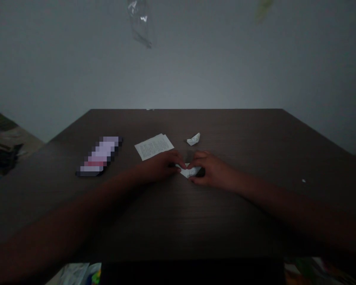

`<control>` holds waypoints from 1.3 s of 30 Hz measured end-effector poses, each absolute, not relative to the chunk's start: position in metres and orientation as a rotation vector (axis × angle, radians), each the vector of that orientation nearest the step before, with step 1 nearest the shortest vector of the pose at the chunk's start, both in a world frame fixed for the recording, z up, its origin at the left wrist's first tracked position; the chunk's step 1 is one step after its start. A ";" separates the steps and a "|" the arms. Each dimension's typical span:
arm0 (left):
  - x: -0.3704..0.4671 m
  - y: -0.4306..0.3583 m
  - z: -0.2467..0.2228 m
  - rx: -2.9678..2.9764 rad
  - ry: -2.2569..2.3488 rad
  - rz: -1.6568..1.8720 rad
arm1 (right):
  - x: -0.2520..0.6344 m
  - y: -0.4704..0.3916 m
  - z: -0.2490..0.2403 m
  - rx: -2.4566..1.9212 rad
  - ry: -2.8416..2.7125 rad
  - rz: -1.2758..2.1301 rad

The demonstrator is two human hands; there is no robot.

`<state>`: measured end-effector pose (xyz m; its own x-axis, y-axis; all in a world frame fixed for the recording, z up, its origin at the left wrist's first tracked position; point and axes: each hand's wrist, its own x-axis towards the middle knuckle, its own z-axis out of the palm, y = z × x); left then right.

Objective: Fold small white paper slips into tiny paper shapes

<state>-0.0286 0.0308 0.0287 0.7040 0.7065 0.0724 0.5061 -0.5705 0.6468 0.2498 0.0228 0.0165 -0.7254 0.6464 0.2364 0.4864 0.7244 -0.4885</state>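
Note:
A small folded piece of printed paper (192, 171) lies on the dark table between my two hands. My left hand (165, 164) grips its left corner, fingers bent and thumb close to the fingertips. On the right side of the same paper, my right hand (209, 168) holds it between curled fingers and thumb. Just beyond the hands sits a small folded paper boat (194, 139). Flat printed sheets (154, 147), overlapping, rest beyond my left hand.
A phone (99, 156) with a blurred screen lies at the left of the brown table (190, 225). A tiny white scrap (303, 181) is at the right. Behind the table stands a wall with a clear plastic bag (141, 23) on it.

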 end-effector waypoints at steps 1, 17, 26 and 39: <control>-0.029 0.031 0.029 2.302 0.922 0.430 | 0.250 0.023 0.016 -0.874 -2.533 0.553; 0.005 -0.007 0.035 2.474 1.302 0.474 | 0.261 0.028 0.015 -0.717 -2.569 0.602; 0.006 -0.012 0.038 2.453 1.390 0.370 | 0.255 0.024 0.021 -0.729 -2.599 0.588; -0.010 -0.007 0.037 2.516 1.264 0.383 | 0.252 0.018 0.027 -0.709 -2.628 0.549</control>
